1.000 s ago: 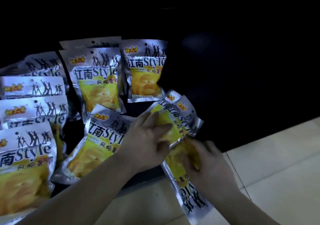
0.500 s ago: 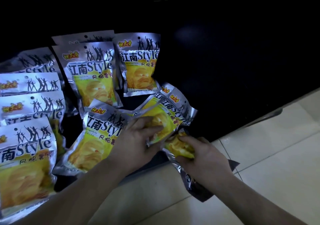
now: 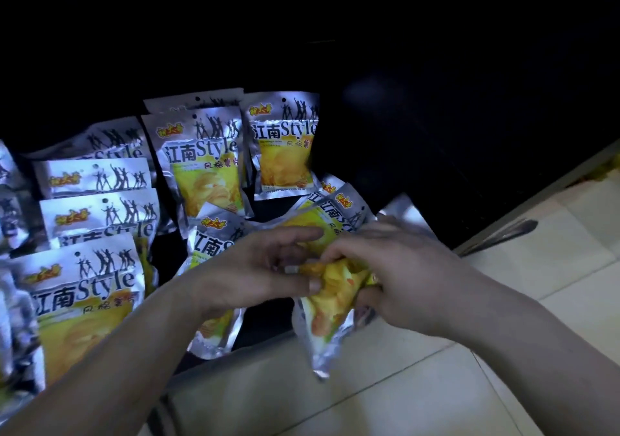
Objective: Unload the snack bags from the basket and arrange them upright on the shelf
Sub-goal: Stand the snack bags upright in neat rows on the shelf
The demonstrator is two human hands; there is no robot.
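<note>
- The held bag [image 3: 330, 308] is hanging over the floor tiles [image 3: 385, 402], just in front of the shelf [image 3: 385, 167]. The right hand [image 3: 399, 268] is clamping its crumpled middle, fingers curled tight.
- The left hand [image 3: 265, 268] is pinching the same bag with its lower fingers, while its forefinger is stretching out over a tilted bag [image 3: 335, 210] at the shelf lip.
- Doing this well likely means letting the foil uncrumple, turning the print forward, and seating the bottom seam flat beside the tilted one.
- A leaning bag [image 3: 209, 244] is slumping under the left wrist and probably needs righting.
- Farther in, the shelf is holding a left row [image 3: 97, 214] and two upright bags [image 3: 208, 163] at the back.
- The basket is not showing.
</note>
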